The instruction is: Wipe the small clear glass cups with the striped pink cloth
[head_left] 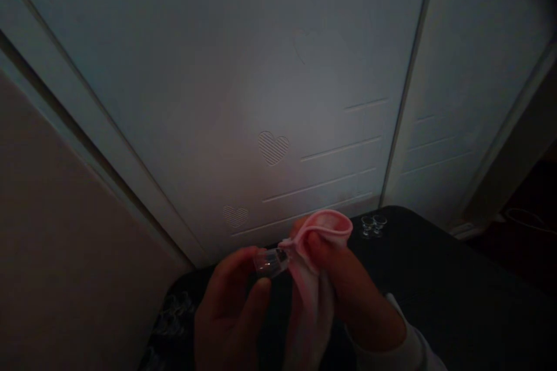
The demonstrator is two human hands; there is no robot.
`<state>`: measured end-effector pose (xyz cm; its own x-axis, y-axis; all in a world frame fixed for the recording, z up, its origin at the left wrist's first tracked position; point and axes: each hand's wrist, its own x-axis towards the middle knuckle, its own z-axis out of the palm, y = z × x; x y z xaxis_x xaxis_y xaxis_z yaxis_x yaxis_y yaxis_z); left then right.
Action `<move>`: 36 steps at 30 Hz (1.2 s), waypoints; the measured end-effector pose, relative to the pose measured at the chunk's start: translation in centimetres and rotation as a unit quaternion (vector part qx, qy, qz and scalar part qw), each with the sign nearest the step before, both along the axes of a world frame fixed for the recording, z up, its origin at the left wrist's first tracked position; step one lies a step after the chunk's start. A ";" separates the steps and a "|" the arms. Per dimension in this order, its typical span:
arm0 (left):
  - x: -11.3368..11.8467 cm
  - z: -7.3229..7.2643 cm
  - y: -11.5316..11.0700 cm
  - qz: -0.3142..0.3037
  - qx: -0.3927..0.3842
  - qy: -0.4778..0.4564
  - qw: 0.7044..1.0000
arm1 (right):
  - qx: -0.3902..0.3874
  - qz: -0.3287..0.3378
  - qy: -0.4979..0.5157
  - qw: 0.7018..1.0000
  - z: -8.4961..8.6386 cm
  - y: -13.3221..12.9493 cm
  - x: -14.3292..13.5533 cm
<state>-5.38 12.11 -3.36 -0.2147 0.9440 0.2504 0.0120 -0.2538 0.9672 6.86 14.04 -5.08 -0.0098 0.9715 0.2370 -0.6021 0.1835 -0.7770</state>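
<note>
My left hand [232, 304] pinches a small clear glass [268, 263] by its wide end, between thumb and fingers. The glass lies tilted on its side in the air, its narrower end pointing right. My right hand [333, 269] grips a pink cloth [311, 307], which bunches at the glass's right end and hangs down below. Part of the cloth folds over in a loop above my right thumb. Whether the cloth goes around the glass's stem end is hard to tell in the dim light.
On a dark table [435, 278], two small clear glasses [373, 224] stand at the back right. Several more clear glasses [176, 313] are at the left edge, dimly lit. Behind rises a white cabinet door [209, 98] with carved hearts; a wall [65, 232] stands left.
</note>
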 end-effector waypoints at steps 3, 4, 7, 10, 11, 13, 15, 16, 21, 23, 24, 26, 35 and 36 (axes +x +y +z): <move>-0.3 -0.1 0.1 -0.004 -0.026 -0.023 0.999 | -0.001 -0.003 -0.051 0.999 0.0 0.0 0.1; -0.3 -0.1 0.1 -0.006 -0.034 -0.028 0.999 | -0.001 -0.009 -0.073 0.997 0.1 0.0 0.2; -0.5 -0.1 0.1 -0.019 -0.052 -0.039 0.998 | 0.011 -0.043 -0.108 0.993 0.1 -0.1 0.4; -0.5 -0.1 0.1 -0.025 -0.052 -0.053 0.997 | 0.013 -0.036 -0.094 0.995 0.3 -0.1 0.4; -0.4 -0.1 0.1 -0.024 -0.050 -0.055 0.997 | 0.008 -0.027 -0.086 0.996 0.4 -0.2 0.4; -0.4 0.0 0.1 -0.023 -0.051 -0.048 0.997 | -0.007 -0.012 -0.068 0.998 0.4 -0.2 0.4; -0.4 0.0 0.1 -0.021 -0.052 -0.041 0.998 | -0.022 0.005 -0.050 0.999 0.4 -0.2 0.4; -0.4 0.0 0.1 -0.019 -0.052 -0.039 0.998 | -0.026 0.017 -0.042 0.999 0.3 -0.3 0.4; -0.5 0.0 0.1 0.005 -0.045 -0.035 0.998 | -0.034 0.059 -0.008 0.998 0.0 -0.3 0.7; -0.4 0.0 0.0 0.014 -0.047 -0.029 0.998 | -0.021 0.072 0.011 0.997 -0.1 -0.3 0.8; -0.4 0.0 0.0 0.018 -0.047 -0.030 0.998 | -0.009 0.080 0.020 0.997 -0.1 -0.3 0.9; -0.2 0.0 0.0 0.023 -0.049 -0.038 0.998 | 0.018 0.093 0.029 0.995 -0.1 -0.4 1.0; -0.4 0.1 0.1 -0.017 -0.061 -0.058 0.996 | -0.004 0.073 0.052 0.996 0.3 -0.2 0.5; -0.5 0.0 0.1 -0.023 -0.058 -0.061 0.996 | -0.011 0.066 0.053 0.996 0.4 -0.1 0.5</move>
